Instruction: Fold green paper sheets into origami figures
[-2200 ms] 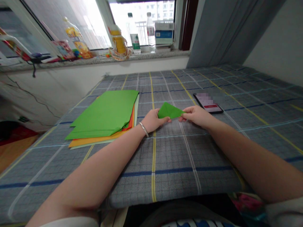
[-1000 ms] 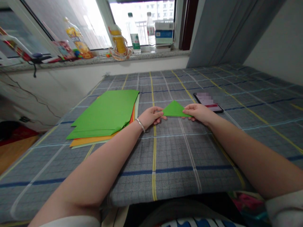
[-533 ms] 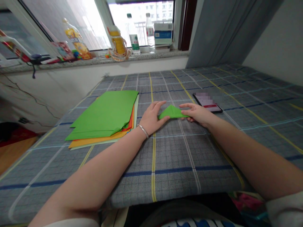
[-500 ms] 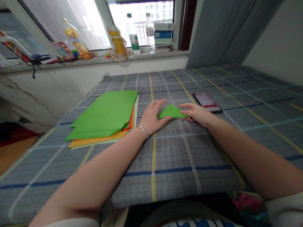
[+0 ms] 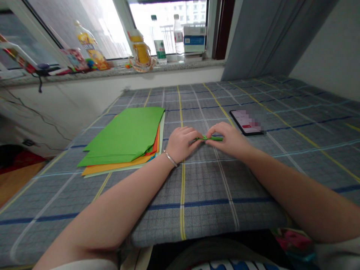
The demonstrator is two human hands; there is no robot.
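Observation:
A small piece of folded green paper [image 5: 216,138] is held between both hands over the checked cloth. My left hand [image 5: 182,142], with a silver bracelet on its wrist, pinches the paper's left part between thumb and fingers. From the other side my right hand [image 5: 227,138] pinches it near the middle, thumb and fingertips almost meeting those of the left. Only a narrow green strip shows; the fingers hide the rest. Left of the hands lies a stack of coloured paper [image 5: 126,131], green sheets on top, with orange, red and pale sheets peeking out below.
A phone [image 5: 247,123] with a lit, partly blurred screen lies beyond my right hand. The checked cloth [image 5: 202,183] covers the whole surface. On the windowsill [image 5: 118,74] stand plastic bottles [image 5: 160,45], a yellow bottle [image 5: 140,50] and boxes [image 5: 194,39].
The folded green paper showed as a flat triangle and now appears as a narrow strip. Both hands have come together, and their fingers have closed on it.

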